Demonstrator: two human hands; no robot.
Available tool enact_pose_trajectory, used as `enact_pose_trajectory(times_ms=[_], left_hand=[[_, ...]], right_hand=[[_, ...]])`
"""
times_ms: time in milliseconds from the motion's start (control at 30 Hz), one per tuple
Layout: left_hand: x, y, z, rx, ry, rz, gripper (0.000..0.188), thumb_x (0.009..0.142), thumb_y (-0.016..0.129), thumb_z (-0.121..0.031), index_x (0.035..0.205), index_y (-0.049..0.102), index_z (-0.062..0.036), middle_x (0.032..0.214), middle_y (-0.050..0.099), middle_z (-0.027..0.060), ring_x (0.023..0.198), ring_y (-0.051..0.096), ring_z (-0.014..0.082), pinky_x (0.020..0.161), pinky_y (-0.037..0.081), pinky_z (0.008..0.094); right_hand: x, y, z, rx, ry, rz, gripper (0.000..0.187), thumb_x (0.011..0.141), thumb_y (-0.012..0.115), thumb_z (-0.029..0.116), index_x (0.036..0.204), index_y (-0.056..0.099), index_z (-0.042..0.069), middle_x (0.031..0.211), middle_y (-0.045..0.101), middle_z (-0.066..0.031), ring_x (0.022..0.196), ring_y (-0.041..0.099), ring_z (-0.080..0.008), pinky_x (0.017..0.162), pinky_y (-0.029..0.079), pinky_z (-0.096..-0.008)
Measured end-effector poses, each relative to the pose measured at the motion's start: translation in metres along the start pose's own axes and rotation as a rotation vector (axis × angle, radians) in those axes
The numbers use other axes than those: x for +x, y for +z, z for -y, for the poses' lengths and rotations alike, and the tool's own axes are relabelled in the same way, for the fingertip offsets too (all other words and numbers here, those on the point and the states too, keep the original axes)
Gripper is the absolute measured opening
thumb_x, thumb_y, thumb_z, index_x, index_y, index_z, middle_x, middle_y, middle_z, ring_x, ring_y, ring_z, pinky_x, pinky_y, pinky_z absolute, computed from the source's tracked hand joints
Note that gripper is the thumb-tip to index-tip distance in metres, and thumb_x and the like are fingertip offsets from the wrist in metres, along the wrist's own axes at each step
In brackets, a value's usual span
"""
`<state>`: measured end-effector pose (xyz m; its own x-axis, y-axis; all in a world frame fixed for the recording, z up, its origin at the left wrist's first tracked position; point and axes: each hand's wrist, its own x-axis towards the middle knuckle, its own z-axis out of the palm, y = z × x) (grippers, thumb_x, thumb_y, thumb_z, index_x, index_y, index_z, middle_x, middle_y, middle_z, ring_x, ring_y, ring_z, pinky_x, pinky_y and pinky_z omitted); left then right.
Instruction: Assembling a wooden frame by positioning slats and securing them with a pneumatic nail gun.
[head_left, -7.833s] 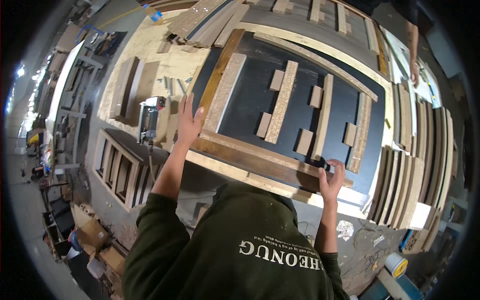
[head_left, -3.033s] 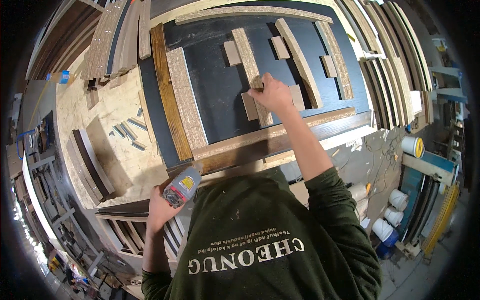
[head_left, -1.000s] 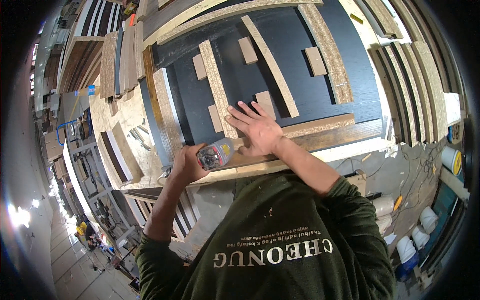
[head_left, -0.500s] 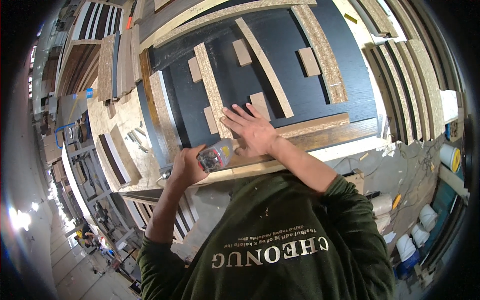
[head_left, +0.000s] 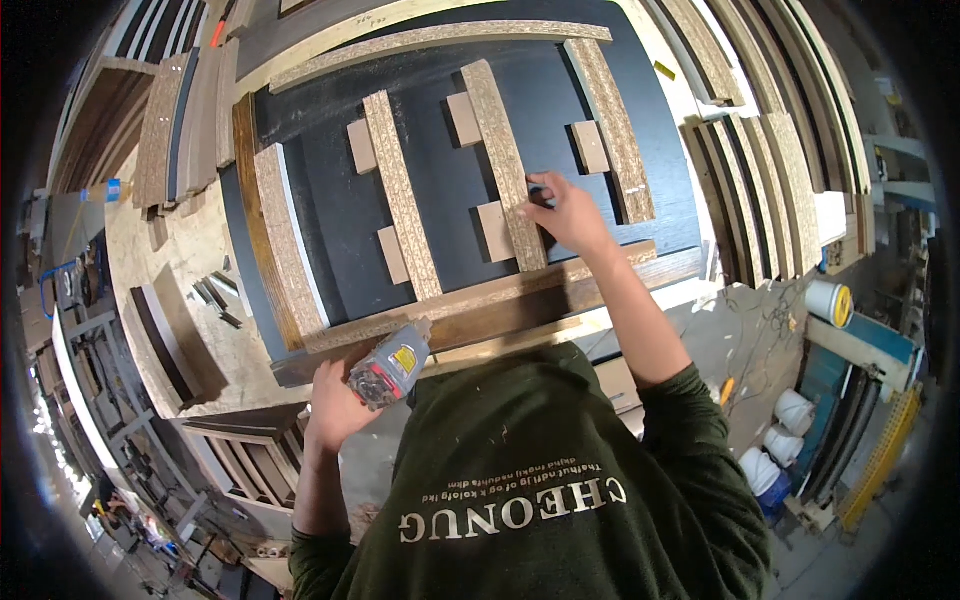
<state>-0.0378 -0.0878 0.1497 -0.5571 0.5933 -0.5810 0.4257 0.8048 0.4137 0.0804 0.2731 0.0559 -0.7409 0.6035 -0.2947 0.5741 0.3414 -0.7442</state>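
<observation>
My left hand (head_left: 335, 405) grips a grey-and-red power tool (head_left: 395, 365) that looks like a nail gun, at the near edge of the bench. Its nose lies close to the long front particleboard strip (head_left: 470, 297). With thumb and fingers, my right hand (head_left: 574, 215) pinches the right edge of the middle particleboard strip (head_left: 497, 130). That strip lies on a dark panel (head_left: 325, 200), its near end against the front strip. Beside it sit two small tan blocks (head_left: 495, 236). A narrower strip (head_left: 400, 190) lies to its left, a wider strip (head_left: 618, 140) to its right.
Stacked board strips (head_left: 745, 200) stand along the right of the bench, with more stacks (head_left: 165, 130) at the far left. Small dark metal pieces (head_left: 215, 297) lie on the bench's left side. White buckets (head_left: 795, 412) stand on the floor to the right.
My right hand has left the narrower strip and moved right to the middle strip, which now shows a broader face and stands at a different angle. The tool has come nearer my body.
</observation>
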Motion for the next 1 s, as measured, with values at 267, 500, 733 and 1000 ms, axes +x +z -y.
enact_pose_trajectory(times_ms=[267, 500, 733, 1000], left_hand=[[-0.013, 0.000, -0.008, 0.011, 0.055, -0.151, 0.064, 0.062, 0.079, -0.026, 0.118, 0.059, -0.0037, 0.101, 0.066, 0.0181, 0.096, 0.061, 0.0364, 0.087, 0.046, 0.0431], [-0.017, 0.017, -0.056, -0.223, -0.023, -0.162, 0.063, 0.061, 0.080, -0.021, 0.114, 0.058, 0.0048, 0.100, 0.067, 0.0201, 0.096, 0.066, 0.0305, 0.083, 0.050, 0.0343], [0.010, 0.028, -0.121, -0.073, 0.035, -0.108, 0.068, 0.059, 0.081, -0.031, 0.116, 0.060, 0.0011, 0.105, 0.066, 0.0209, 0.096, 0.062, 0.0357, 0.087, 0.047, 0.0403], [0.050, 0.032, -0.151, 0.022, 0.240, -0.076, 0.054, 0.062, 0.076, -0.028, 0.108, 0.062, -0.0019, 0.093, 0.066, 0.0191, 0.089, 0.062, 0.0393, 0.078, 0.049, 0.0435]], right_hand=[[-0.004, 0.005, 0.010, -0.127, 0.034, 0.028, 0.066, 0.067, 0.080, 0.042, 0.115, 0.057, 0.003, 0.093, 0.066, -0.0173, 0.088, 0.065, -0.0328, 0.076, 0.052, -0.0409], [-0.004, -0.004, -0.002, -0.061, -0.088, 0.108, 0.082, 0.065, 0.081, 0.029, 0.134, 0.042, 0.007, 0.096, 0.062, -0.0164, 0.090, 0.063, -0.0331, 0.082, 0.050, -0.0420], [-0.002, -0.019, -0.028, -0.036, -0.426, 0.229, 0.069, 0.072, 0.075, 0.019, 0.134, 0.047, 0.014, 0.103, 0.060, -0.0173, 0.088, 0.061, -0.0350, 0.081, 0.051, -0.0409], [-0.023, -0.044, -0.044, -0.515, -0.730, 0.344, 0.089, 0.066, 0.077, 0.045, 0.141, 0.040, 0.013, 0.153, 0.027, -0.0069, 0.141, 0.024, -0.0333, 0.110, 0.024, -0.0581]])
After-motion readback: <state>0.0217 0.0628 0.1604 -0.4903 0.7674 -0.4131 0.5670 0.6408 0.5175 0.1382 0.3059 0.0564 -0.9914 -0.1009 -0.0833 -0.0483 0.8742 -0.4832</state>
